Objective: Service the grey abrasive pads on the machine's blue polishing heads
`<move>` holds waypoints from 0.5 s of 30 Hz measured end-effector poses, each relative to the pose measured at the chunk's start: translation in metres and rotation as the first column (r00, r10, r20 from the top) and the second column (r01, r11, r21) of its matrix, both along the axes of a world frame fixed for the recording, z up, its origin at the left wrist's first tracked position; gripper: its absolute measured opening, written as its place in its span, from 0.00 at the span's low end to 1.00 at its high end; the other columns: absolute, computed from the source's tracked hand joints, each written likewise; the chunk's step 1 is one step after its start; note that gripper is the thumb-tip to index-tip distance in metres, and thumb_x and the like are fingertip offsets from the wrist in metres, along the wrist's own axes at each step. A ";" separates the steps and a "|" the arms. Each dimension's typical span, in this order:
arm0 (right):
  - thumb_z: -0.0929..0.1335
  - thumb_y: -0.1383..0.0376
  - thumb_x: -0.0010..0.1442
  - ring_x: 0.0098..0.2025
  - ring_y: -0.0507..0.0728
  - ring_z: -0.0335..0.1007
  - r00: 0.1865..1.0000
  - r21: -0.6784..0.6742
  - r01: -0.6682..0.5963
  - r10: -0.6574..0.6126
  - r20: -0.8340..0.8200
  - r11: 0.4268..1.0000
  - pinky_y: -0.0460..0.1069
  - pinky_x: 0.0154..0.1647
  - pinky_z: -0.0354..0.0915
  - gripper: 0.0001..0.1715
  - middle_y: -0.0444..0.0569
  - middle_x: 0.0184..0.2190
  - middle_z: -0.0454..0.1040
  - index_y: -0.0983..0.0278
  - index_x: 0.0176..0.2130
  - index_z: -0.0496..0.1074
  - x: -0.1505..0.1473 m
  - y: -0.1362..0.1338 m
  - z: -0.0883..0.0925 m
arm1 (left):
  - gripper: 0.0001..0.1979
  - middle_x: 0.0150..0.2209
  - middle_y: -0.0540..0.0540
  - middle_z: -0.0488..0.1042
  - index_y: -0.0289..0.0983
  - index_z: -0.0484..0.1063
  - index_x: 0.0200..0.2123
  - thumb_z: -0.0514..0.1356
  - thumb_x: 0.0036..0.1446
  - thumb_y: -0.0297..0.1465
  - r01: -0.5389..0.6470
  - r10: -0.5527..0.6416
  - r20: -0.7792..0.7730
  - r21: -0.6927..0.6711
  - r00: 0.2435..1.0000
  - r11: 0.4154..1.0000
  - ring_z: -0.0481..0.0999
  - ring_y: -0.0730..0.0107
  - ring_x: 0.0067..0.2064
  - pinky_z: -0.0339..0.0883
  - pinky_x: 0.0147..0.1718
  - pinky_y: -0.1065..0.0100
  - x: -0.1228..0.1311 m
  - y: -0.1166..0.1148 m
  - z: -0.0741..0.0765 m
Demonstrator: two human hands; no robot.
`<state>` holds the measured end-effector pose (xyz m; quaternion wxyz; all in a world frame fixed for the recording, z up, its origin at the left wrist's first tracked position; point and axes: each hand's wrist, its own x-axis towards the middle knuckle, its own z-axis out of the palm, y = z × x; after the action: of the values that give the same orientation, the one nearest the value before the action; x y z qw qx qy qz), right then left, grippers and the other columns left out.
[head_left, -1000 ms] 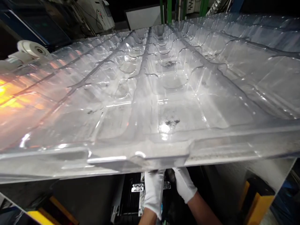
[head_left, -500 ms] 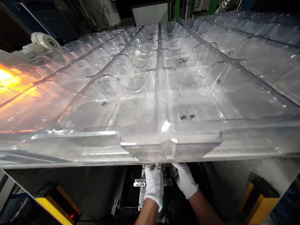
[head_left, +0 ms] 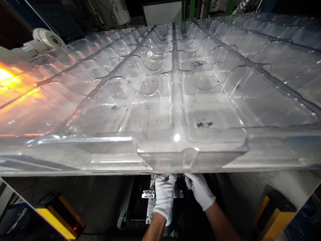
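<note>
Clear plastic tray [head_left: 175, 100] has slid right and settled flatter since a second ago. Left hand [head_left: 164, 195] and right hand [head_left: 200, 190], white-gloved, side by side under its near-edge centre notch, likely for balance; fingertips hidden, so grip unclear.

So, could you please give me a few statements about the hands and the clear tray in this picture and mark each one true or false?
1. Both hands wear white gloves. True: the left hand and the right hand are both gloved in white.
2. The clear plastic tray is full of parts. False: its moulded pockets hold only a few dark specks of dirt.
3. The hands are above the tray. False: they are below its near edge, their fingertips hidden by it.
4. An orange glow shows at the left, through the tray. True.
5. A yellow-edged block sits at the lower left. True.
6. The hands are far apart, at the tray's two ends. False: they are close together under its middle.
</note>
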<state>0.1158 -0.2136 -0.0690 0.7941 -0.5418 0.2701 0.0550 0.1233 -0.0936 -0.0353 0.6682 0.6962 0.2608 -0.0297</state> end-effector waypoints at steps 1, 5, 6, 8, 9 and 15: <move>0.77 0.53 0.46 0.18 0.50 0.56 1.000 -0.030 0.017 -0.017 -0.003 0.999 0.48 0.19 0.53 0.22 0.39 0.13 0.63 0.62 0.19 0.65 0.000 -0.003 0.006 | 0.16 0.23 0.53 0.71 0.35 0.68 0.22 0.69 0.51 0.38 0.006 -0.006 -0.003 -0.002 1.000 1.000 0.72 0.72 0.28 0.69 0.33 0.66 -0.001 0.000 0.000; 0.79 0.58 0.40 0.24 0.55 0.65 0.997 -0.106 0.071 -0.072 -0.001 0.992 0.50 0.26 0.61 0.17 0.39 0.14 0.66 0.60 0.21 0.70 0.003 -0.006 0.026 | 0.16 0.24 0.53 0.71 0.35 0.68 0.23 0.68 0.52 0.39 -0.009 0.009 0.010 -0.007 1.000 1.000 0.70 0.73 0.26 0.68 0.30 0.67 -0.005 -0.004 0.004; 0.80 0.59 0.39 0.27 0.57 0.67 0.997 -0.111 0.078 -0.079 0.001 0.991 0.51 0.29 0.63 0.16 0.39 0.15 0.67 0.60 0.22 0.71 0.005 -0.004 0.028 | 0.17 0.23 0.53 0.71 0.36 0.67 0.22 0.68 0.51 0.40 -0.016 0.016 0.018 -0.008 1.000 1.000 0.69 0.73 0.25 0.67 0.29 0.67 -0.005 -0.005 0.005; 0.80 0.61 0.37 0.31 0.59 0.70 0.995 -0.108 0.098 -0.098 0.002 0.989 0.52 0.33 0.66 0.16 0.40 0.15 0.68 0.59 0.23 0.72 0.010 0.003 0.031 | 0.18 0.22 0.52 0.70 0.36 0.67 0.20 0.68 0.47 0.42 -0.024 0.024 0.032 -0.010 0.999 1.000 0.68 0.72 0.25 0.67 0.28 0.67 -0.006 -0.007 0.008; 0.80 0.61 0.37 0.32 0.60 0.71 0.994 -0.103 0.110 -0.110 -0.002 0.989 0.52 0.33 0.66 0.16 0.40 0.16 0.68 0.58 0.23 0.72 0.013 0.007 0.031 | 0.18 0.22 0.51 0.71 0.37 0.67 0.19 0.69 0.46 0.42 -0.024 0.025 0.036 -0.010 0.999 1.000 0.68 0.71 0.25 0.67 0.28 0.67 -0.006 -0.007 0.010; 0.78 0.58 0.38 0.17 0.50 0.55 0.975 -0.038 0.190 -0.193 -0.108 0.981 0.47 0.16 0.52 0.21 0.35 0.12 0.58 0.59 0.20 0.64 0.017 0.026 0.033 | 0.18 0.20 0.49 0.71 0.37 0.68 0.16 0.70 0.40 0.41 -0.020 0.020 0.058 0.002 0.998 1.000 0.68 0.68 0.25 0.69 0.30 0.65 -0.003 -0.007 0.011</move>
<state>0.1324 -0.1880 -0.0358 0.7719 -0.5201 0.3657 0.0047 0.1205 -0.1010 -0.0244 0.6747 0.6951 0.2482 -0.0025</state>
